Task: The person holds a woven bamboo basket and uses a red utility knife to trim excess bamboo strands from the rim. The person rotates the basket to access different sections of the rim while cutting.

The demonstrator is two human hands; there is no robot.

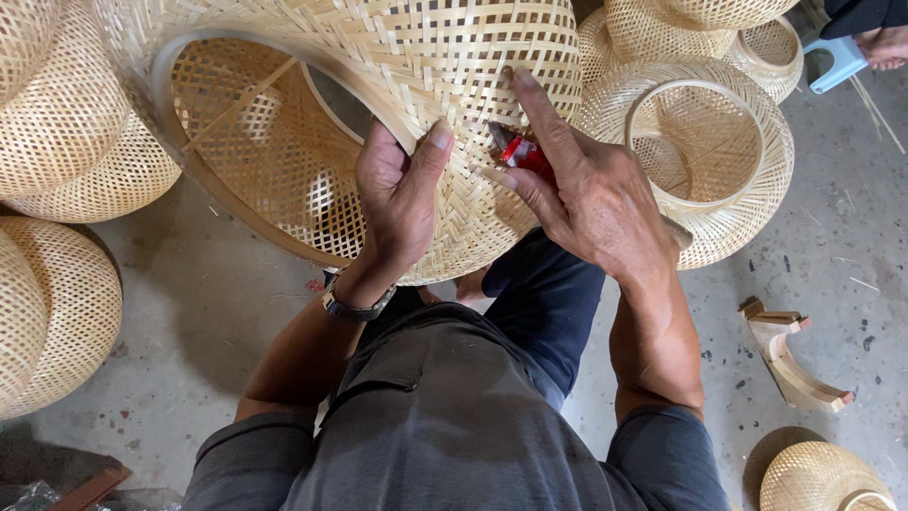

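The person sits over a big woven bamboo shade (407, 114) resting on the lap, its open rim turned toward the left. The left hand (397, 199) clamps the shade's wall, thumb pressed on the outside and fingers hooked under the edge. The right hand (586, 194) is closed round a red-handled cutter (518, 151), its blades against the weave, with the forefinger stretched up along the strips. The two hands sit near each other, with the tool between them.

To my eye this is the trimming stage: loose strip ends on the finished weave being nipped off. The next cut calls for the left hand to keep the shade from turning while the blades bite only the stray end and not the woven strip beneath; whether a strip is in the blades now I cannot tell.

More shades (705, 151) crowd the concrete floor (832, 237) all round. A curved wooden block (790, 355) lies to the right, and a blue stool (837, 61) shows at the top corner.
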